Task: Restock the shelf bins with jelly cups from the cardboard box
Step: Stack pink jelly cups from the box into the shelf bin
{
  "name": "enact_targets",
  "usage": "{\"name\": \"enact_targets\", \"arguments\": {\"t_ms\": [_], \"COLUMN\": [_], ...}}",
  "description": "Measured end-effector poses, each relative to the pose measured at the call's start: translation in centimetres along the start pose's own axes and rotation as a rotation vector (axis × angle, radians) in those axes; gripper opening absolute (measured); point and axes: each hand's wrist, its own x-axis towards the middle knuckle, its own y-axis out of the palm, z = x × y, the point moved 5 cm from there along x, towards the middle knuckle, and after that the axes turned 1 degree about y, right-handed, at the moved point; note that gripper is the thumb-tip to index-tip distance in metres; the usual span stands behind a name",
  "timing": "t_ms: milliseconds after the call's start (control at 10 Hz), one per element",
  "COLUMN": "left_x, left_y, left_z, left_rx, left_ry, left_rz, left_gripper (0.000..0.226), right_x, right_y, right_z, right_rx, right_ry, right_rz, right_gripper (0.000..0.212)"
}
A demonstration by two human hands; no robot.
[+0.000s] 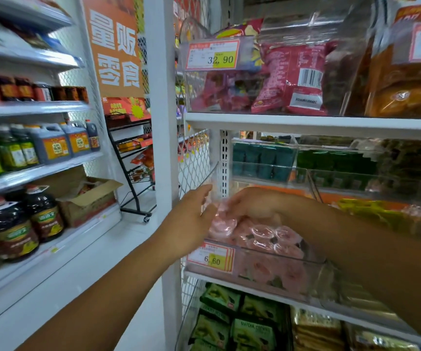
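Left hand point(191, 220) fingers straight, against clear bin point(293, 256) left wall, frame centre. Right hand point(252, 203) curled over pink jelly cups point(262, 234) in bin; grip unclear, blurred. Step: depositing cups. Next likely: back to open cardboard box point(87, 201), left-centre, for more.

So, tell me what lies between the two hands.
In the head view, pink jelly cups heaped in the clear bin lie between the left hand and the right hand.
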Motion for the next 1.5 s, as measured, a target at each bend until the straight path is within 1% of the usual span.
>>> {"name": "enact_targets", "arguments": {"t_ms": [100,200,300,500,600,700,800,900,1000,1100,1200,1300,1400,1500], "left_x": [-2.8,-4.3,-4.7,-5.2,-5.3,-6.4,-8.7,-12.3,-17.2,-22.3,-26.7,-31.6,-35.6,-37.3], "left_y": [-0.5,-0.6,-0.6,-0.8,-0.8,-0.9,0.4,4.2,10.5,18.0,25.7,32.6,37.6,40.7], "left_z": [1.4,2.3,2.8,3.4,3.6,3.0,1.6,0.8,1.9,5.4,8.8,15.1,19.8,21.9], "left_rx": [0.329,0.471,0.43,0.316,0.278,0.25,0.23,0.179,0.128,0.069,0.07,0.199,0.147,0.095], "left_ry": [0.236,0.36,0.386,0.364,0.346,0.342,0.413,0.476,0.492,0.337,0.152,-0.062,-0.278,-0.238], "left_rz": [-0.046,-0.133,-0.143,-0.188,-0.231,-0.334,-0.416,-0.363,-0.178,0.139,0.53,0.794,1.045,0.899], "left_gripper": [0.038,0.031,0.036,0.034,0.028,0.033,0.026,0.024,0.024,0.027,0.025,0.04,0.073,0.082], "right_x": [0.4,1.4,2.8,2.4,1.1,-2.1,-8.1,-13.7,-18.9,-21.3,-19.4,-18.5,-18.7,-19.3], "right_y": [0.9,2.6,4.1,4.6,3.8,1.6,0.7,2.3,6.4,12.2,18.0,21.3,22.9,25.7], "right_z": [-1.0,-1.7,-2.1,-2.0,-0.8,1.7,2.0,-0.6,-6.4,-16.2,-29.9,-43.0,-49.8,-52.5], "right_rx": [-0.115,-0.2,-0.24,-0.239,-0.451,-0.485,-0.165,-0.099,-0.095,-0.066,-0.149,-0.281,-0.248,-0.095], "right_ry": [0.143,0.206,0.237,0.243,0.172,-0.064,-0.335,-0.559,-0.695,-0.533,-0.016,0.363,0.493,0.546], "right_rz": [-0.03,-0.035,0.015,0.021,-0.086,-0.368,-0.604,-0.716,-0.744,-0.611,-0.252,-0.028,-0.025,0.005], "right_gripper": [0.01,0.01,0.011,0.023,0.036,0.036,0.016,0.011,0.012,0.012,0.014,0.022,0.047,0.061]}}
